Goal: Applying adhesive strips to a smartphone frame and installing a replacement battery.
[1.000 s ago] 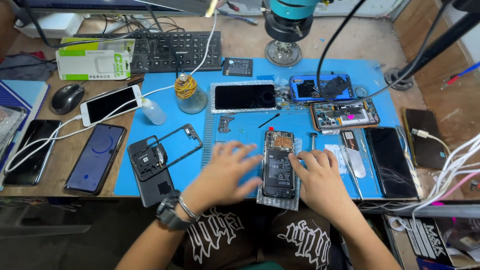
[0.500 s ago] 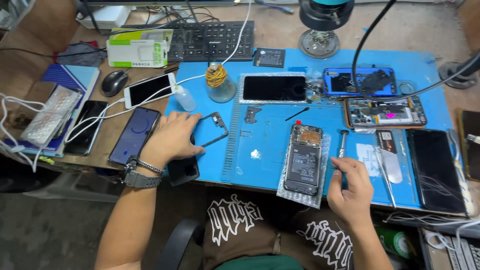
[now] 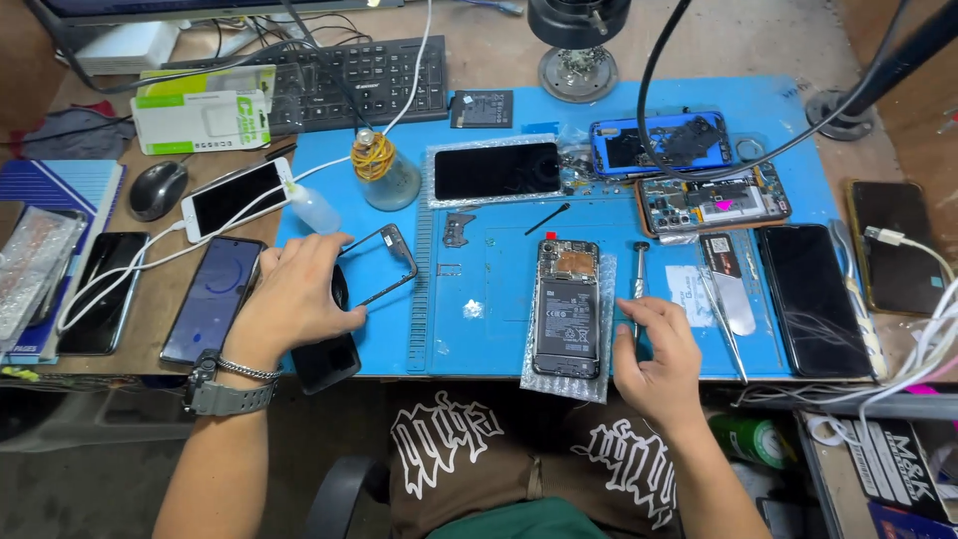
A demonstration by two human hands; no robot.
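Covering the black phone part beside the loose phone frame with the left hand, grip spread flat, while resting the right hand, fingers loosely curled and empty, near the screwdriver and opened phone on the blue mat

A green and white flat box lies at the table's far left, just in front of the black keyboard. Near it a white phone with a dark screen lies tilted, cable plugged in. Left of the blue mat, a phone shows a faint blue ring on its screen. A dark screen panel rests on bubble wrap at mid-mat. The opened phone's battery carries a black label with white print.
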